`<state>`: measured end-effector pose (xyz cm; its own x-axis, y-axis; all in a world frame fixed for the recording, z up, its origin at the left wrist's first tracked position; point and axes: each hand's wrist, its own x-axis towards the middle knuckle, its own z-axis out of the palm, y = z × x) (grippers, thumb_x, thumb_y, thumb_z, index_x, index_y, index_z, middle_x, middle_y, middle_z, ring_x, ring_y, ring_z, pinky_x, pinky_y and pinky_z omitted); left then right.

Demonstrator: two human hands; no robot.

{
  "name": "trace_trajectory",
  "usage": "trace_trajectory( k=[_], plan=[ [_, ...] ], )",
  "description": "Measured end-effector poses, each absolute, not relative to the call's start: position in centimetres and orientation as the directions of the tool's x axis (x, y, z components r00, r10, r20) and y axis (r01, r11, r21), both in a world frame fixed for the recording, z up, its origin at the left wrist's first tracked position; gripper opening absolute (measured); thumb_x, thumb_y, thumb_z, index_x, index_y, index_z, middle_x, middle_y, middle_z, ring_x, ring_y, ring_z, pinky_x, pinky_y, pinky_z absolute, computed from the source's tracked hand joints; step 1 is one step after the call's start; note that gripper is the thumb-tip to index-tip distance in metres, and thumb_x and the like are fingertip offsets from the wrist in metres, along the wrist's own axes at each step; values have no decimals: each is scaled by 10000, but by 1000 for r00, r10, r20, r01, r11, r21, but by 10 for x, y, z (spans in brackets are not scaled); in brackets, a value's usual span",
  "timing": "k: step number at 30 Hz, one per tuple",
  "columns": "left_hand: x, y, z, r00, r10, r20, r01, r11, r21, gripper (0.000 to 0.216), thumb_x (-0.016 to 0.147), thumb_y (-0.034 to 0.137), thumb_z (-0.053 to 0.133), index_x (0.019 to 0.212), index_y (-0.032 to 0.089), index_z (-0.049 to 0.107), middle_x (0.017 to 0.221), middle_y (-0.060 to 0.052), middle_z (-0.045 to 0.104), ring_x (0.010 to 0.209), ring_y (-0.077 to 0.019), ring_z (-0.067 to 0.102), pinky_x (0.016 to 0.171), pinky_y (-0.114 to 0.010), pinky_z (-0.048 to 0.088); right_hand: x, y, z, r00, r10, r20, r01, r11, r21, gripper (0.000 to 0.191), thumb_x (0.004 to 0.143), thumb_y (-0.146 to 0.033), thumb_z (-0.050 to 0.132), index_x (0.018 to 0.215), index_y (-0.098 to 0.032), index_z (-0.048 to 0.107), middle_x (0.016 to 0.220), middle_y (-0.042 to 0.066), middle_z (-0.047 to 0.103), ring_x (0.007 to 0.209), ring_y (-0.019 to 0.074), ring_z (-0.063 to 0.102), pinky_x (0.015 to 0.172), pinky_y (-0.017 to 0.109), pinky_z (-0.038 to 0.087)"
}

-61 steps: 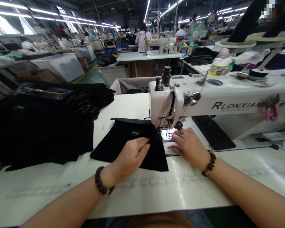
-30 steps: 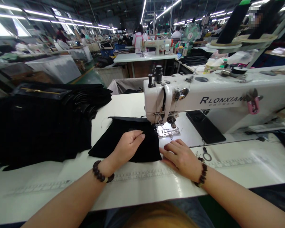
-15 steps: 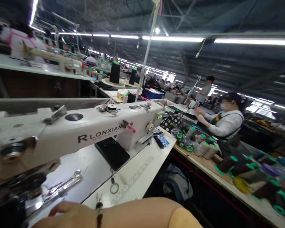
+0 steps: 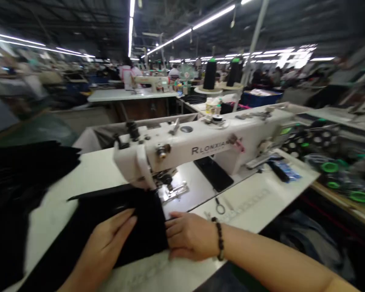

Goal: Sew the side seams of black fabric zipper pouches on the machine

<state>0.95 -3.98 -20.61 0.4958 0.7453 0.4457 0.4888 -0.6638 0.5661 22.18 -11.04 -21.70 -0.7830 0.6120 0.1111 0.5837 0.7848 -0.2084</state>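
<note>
A black fabric piece (image 4: 146,231) lies on the sewing machine table, its far right part by the needle and metal presser foot (image 4: 174,192). My left hand (image 4: 105,243) rests on top of the fabric, thumb and fingertips close together on a bit of it. At the fabric's right edge, my right hand (image 4: 191,235) has its fingers curled in, closed on that edge; a dark bead bracelet (image 4: 219,239) is on the wrist. The white sewing machine (image 4: 182,144) stands just beyond both hands. Some of the fingertips are hidden or blurred.
More black cloth pieces (image 4: 27,170) are piled at the left. A small ring tool (image 4: 220,207) lies on the table right of the needle, with a blue packet (image 4: 287,169) farther right. Black thread cones (image 4: 210,75) stand behind the machine.
My view has swung left, bringing the machine's needle end, the black fabric and my left hand into sight. The co-worker at the right is now out of clear view.
</note>
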Motion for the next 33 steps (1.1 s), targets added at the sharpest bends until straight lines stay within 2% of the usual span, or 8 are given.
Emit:
trace_trajectory(
  k=[3, 6, 9, 16, 20, 23, 29, 33],
  plan=[
    [2, -48, -195, 551, 768, 327, 524, -624, 580, 300, 868, 332, 412, 934, 164, 651, 905, -41, 680, 833, -203, 642, 733, -287, 541, 224, -115, -219, -786, 587, 196, 520, 798, -305, 164, 866, -255, 478, 763, -148, 546, 847, 34, 581, 976, 149, 484, 997, 327, 247],
    [11, -53, -194, 590, 750, 300, 491, -628, 603, 280, 860, 258, 420, 968, 123, 640, 955, -70, 668, 882, -191, 631, 790, -289, 522, 222, -124, -219, -671, 702, 239, 611, 706, -358, 134, 853, -215, 486, 900, -131, 579, 1050, 108, 524, 1027, 187, 460, 960, 355, 317],
    [14, -58, -194, 639, 717, 280, 446, -642, 624, 262, 856, 206, 424, 993, 108, 625, 970, -77, 657, 910, -170, 616, 822, -270, 503, 218, -134, -220, -564, 776, 283, 717, 630, -299, 141, 816, -221, 542, 911, -130, 594, 1033, 126, 520, 984, 237, 469, 883, 400, 387],
    [14, -64, -194, 706, 634, 317, 377, -714, 590, 253, 857, 163, 416, 1027, 108, 596, 1007, -79, 637, 946, -156, 593, 841, -268, 491, 222, -143, -225, -607, 665, 435, 683, 717, -143, 202, 864, -107, 419, 1015, -70, 547, 1039, 125, 552, 898, 200, 493, 850, 382, 374],
    [15, -67, -196, 726, 583, 365, 353, -771, 530, 244, 849, 147, 441, 1038, 111, 591, 1014, -86, 634, 947, -157, 589, 841, -274, 492, 221, -141, -226, -635, 677, 372, 695, 711, -108, 229, 872, -134, 417, 1058, -91, 542, 828, 85, 561, 748, 194, 485, 680, 355, 376],
    [16, -71, -202, 747, 517, 418, 315, -829, 462, 237, 842, 130, 455, 1031, 101, 594, 1005, -95, 634, 954, -161, 583, 853, -286, 489, 220, -139, -223, -644, 700, 309, 687, 707, -169, 225, 883, -192, 432, 1036, -94, 564, 707, 42, 524, 664, 173, 460, 602, 318, 334],
    [17, -80, -224, 822, 347, 451, 262, -934, 242, 194, 846, 128, 450, 954, 89, 606, 976, -112, 638, 959, -198, 585, 834, -341, 508, 222, -139, -219, -634, 746, 205, 684, 664, -302, 196, 879, -235, 453, 957, -134, 601, 693, 21, 520, 655, 155, 446, 620, 305, 296],
    [19, -80, -227, 836, 324, 443, 258, -944, 204, 198, 847, 117, 434, 955, 95, 599, 982, -102, 641, 965, -204, 583, 827, -358, 511, 223, -140, -220, -632, 751, 192, 684, 657, -317, 199, 884, -240, 440, 945, -142, 602, 702, 20, 523, 658, 157, 443, 627, 309, 284]
  ],
)
